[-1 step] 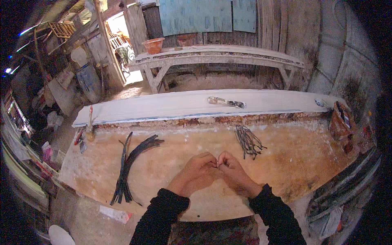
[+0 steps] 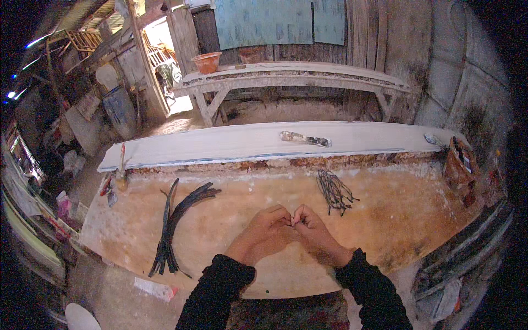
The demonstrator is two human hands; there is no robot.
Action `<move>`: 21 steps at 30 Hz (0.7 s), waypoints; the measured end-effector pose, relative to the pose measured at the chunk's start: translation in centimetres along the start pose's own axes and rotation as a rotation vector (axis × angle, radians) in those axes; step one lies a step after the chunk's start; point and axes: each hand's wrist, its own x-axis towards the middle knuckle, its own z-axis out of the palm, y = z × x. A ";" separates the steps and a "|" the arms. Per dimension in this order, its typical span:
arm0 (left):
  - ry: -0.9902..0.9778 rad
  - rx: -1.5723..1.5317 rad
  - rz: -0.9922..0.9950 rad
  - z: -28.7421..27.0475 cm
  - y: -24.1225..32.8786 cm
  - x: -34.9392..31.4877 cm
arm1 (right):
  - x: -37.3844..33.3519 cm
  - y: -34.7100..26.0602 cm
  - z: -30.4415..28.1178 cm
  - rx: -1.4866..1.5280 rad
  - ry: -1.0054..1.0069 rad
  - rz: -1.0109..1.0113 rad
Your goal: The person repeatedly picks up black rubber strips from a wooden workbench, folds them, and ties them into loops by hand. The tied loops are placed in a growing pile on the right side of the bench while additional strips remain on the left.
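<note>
Over the near middle of a brown wooden work surface (image 2: pixel 385 234), my left hand (image 2: pixel 268 228) and my right hand (image 2: pixel 316 231) meet at the fingertips. Both are closed, with thumbs and forefingers pinched together. Whatever sits between them is too small or hidden to make out. Left of my hands lies a bundle of long flat black strips (image 2: pixel 169 228), fanned out at its ends. Beyond my right hand is a small heap of thin, bent dark strips (image 2: pixel 334 191), apart from my fingers.
A white raised board (image 2: pixel 231 144) runs along the far side, with a stained-handled tool (image 2: pixel 304 138) on it. At left stands a brush-like tool (image 2: pixel 121 165). A brown bag (image 2: pixel 460 168) sits at right. Farther back, a long bench (image 2: pixel 297 74) carries an orange tub (image 2: pixel 207 62).
</note>
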 end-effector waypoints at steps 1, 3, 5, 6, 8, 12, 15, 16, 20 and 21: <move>0.002 0.036 0.036 0.0 -0.4 0.2 | -0.2 -0.3 0.2 -0.013 0.002 -0.001; -0.016 -0.209 -0.015 0.2 -1.7 -0.1 | -0.3 -0.3 0.7 -0.058 -0.004 -0.017; -0.024 -0.209 0.002 0.0 -1.8 0.0 | -0.1 -0.1 0.8 -0.133 0.006 -0.061; -0.023 -0.087 0.043 -0.3 -1.2 0.2 | -0.1 -0.3 0.7 -0.100 0.000 -0.040; -0.019 0.061 0.083 -0.7 -0.3 0.4 | -0.2 -0.9 0.8 -0.035 -0.012 0.004; 0.007 0.048 0.088 -0.8 2.0 0.5 | -0.1 -0.3 0.6 -0.014 -0.007 -0.033; 0.085 0.011 0.107 -0.2 1.8 0.4 | 0.1 -0.2 0.2 -0.026 -0.019 -0.034; 0.117 0.007 0.116 0.0 1.4 0.2 | 0.3 -0.1 0.0 -0.025 -0.030 -0.036; 0.051 -0.001 -0.068 1.2 -0.2 -0.5 | 0.2 -1.8 -0.1 0.062 -0.021 0.050; 0.020 0.003 -0.126 2.0 -3.1 -0.9 | 0.2 -2.6 0.3 0.198 0.004 0.091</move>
